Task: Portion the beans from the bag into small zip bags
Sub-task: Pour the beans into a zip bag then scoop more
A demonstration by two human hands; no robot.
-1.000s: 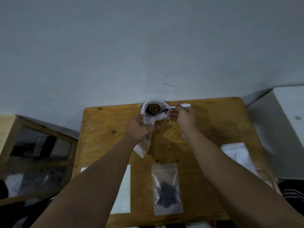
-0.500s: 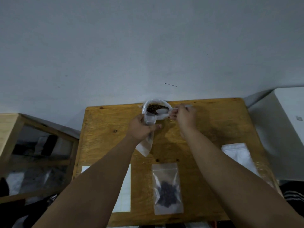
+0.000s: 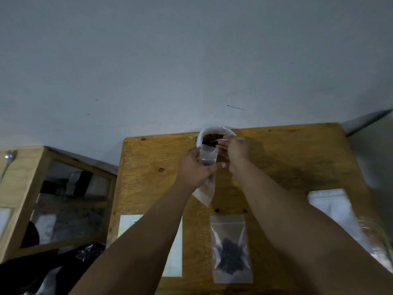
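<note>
An open white bag of dark beans (image 3: 212, 137) stands at the far edge of the wooden table (image 3: 287, 167). My left hand (image 3: 195, 169) grips a small clear zip bag (image 3: 207, 165) upright, its mouth just below the bean bag's rim. My right hand (image 3: 236, 149) holds a white spoon (image 3: 240, 139) by the handle, its bowl tipped down at the zip bag's mouth and mostly hidden by my fingers. A filled zip bag with dark beans (image 3: 230, 248) lies flat near the front edge.
A white sheet (image 3: 172, 248) lies at the table's front left. A stack of clear zip bags (image 3: 331, 207) lies on the right. A wooden cabinet with glass panes (image 3: 53, 199) stands left of the table, a white unit at the far right.
My right hand has swung the loaded spoon from over the bean bag down to the zip bag's mouth. My left hand has lifted the zip bag slightly toward the spoon.
</note>
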